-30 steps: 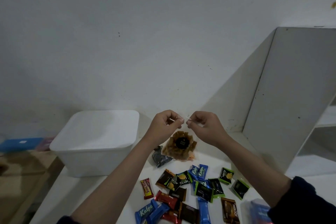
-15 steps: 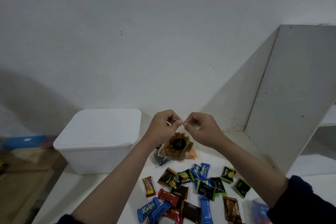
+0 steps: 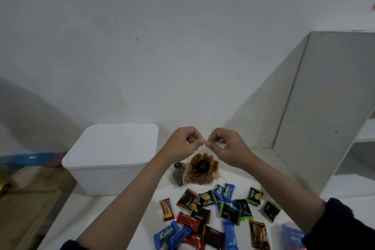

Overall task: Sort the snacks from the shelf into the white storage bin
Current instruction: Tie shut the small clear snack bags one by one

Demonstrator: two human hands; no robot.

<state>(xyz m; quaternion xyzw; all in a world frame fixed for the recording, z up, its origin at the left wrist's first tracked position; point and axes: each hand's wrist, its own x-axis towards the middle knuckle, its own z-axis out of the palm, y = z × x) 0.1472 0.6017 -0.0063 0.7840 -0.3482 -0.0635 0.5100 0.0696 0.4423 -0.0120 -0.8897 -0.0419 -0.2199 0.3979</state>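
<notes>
Snack bag (image 3: 200, 168) of brown chips, clear, hanging above shelf (image 3: 263, 189), top pinched by left hand (image 3: 183, 144) and right hand (image 3: 225, 147), fingers curled, probably for carrying to lidded white bin (image 3: 109, 158) at left. Against earlier frame: pinch points closer together, bag hanging likewise.

Bare tabletop (image 3: 113, 209) lies at 7 o'clock of the scattered wrappers (image 3: 215, 215); the lidded white bin (image 3: 109, 158) blocks 9 o'clock, the shelf panel (image 3: 324, 107) walls 3 o'clock
</notes>
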